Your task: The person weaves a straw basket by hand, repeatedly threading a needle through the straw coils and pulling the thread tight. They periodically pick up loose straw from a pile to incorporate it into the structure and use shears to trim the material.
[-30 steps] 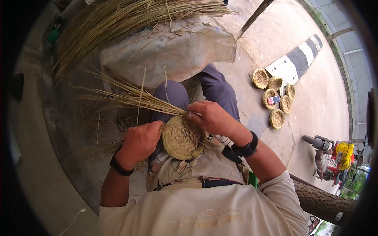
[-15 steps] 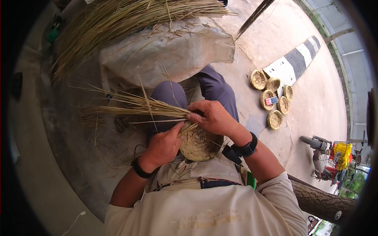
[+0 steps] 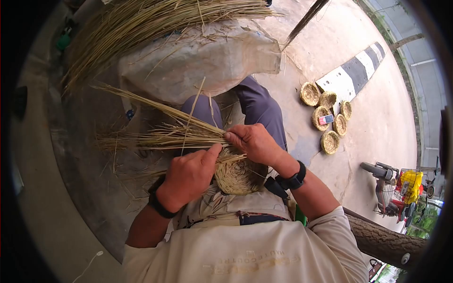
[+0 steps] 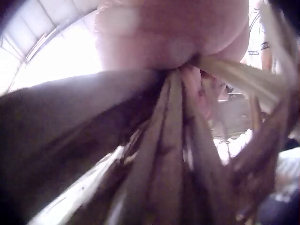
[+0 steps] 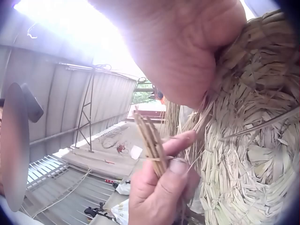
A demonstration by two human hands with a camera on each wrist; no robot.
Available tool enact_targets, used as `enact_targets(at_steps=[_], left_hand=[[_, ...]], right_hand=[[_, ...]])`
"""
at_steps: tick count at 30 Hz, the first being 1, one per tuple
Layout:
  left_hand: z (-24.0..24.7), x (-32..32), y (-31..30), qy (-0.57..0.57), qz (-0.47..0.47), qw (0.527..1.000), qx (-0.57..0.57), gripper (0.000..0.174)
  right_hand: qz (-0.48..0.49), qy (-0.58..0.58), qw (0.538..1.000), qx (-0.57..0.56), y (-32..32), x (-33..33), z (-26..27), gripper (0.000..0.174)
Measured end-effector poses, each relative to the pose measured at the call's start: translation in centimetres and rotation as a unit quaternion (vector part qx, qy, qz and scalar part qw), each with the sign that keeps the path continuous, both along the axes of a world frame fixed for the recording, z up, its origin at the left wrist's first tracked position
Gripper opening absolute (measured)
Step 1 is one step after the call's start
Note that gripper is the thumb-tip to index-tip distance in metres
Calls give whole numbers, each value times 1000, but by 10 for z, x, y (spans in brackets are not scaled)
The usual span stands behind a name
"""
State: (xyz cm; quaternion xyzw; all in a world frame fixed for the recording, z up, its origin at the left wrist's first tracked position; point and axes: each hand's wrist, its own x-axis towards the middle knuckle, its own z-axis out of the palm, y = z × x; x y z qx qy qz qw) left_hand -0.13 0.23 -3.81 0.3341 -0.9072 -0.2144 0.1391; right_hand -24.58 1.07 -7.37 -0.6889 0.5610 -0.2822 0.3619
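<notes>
A round woven straw basket [image 3: 238, 177] lies in the person's lap, its coiled weave close up in the right wrist view. The right hand [image 3: 257, 144] grips its far rim, where a spray of loose straw stalks [image 3: 165, 134] fans out to the left. Just left of the basket, the left hand [image 3: 188, 174] pinches a small bunch of stalks [image 5: 151, 143] between thumb and fingers; the cut ends poke out past the thumb over the basket. In the left wrist view, straw blades [image 4: 164, 150] run out from under that hand, large and blurred.
A large straw bundle [image 3: 155, 28] lies on a pale sheet [image 3: 203, 66] ahead of the knees. Several finished straw baskets [image 3: 330, 142] stand on the ground at right, one holding a phone-like object [image 3: 325, 120]. Beyond are a striped ramp [image 3: 354, 73], a scooter [image 3: 391, 188] and a tree trunk [image 3: 387, 240].
My left hand has come rightward to the basket's edge and now pinches a bunch of stalks. The loose stalks have spread into two sprays. The basket has shifted right; my right hand stays at the rim.
</notes>
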Motion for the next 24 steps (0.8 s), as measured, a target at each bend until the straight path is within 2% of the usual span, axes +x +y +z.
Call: enact_targets(at_steps=[5,10,15,16,18,19,22,24], left_hand=[[3,2,-30,-40,-7,999,-12,27],[-8,7,-41,-87,9,996,-21,32],[-10,10,-45,-101,-6,994,28,32],[-10,11,-47,-105,-8,994,40,32],[-12,9,-49,-34,-19,999,6,31],[-13,9,-50,2,-24,1000,-11,32],[0,7,-51,-81,-26,995,54,28],[-6,4,-52,-18,-35,999,17,29]], right_hand=[[-7,-23,1000,8,1,-1,0,26],[-14,-41,999,31,3,-4,-1,29],[5,-58,995,75,0,-6,7,31],[8,-123,984,132,-1,-8,8,31],[13,-249,938,243,-4,-13,11,32],[11,-247,938,244,-5,-13,12,32],[19,-248,937,245,-5,-14,12,32],[45,-255,934,245,-5,-14,5,31]])
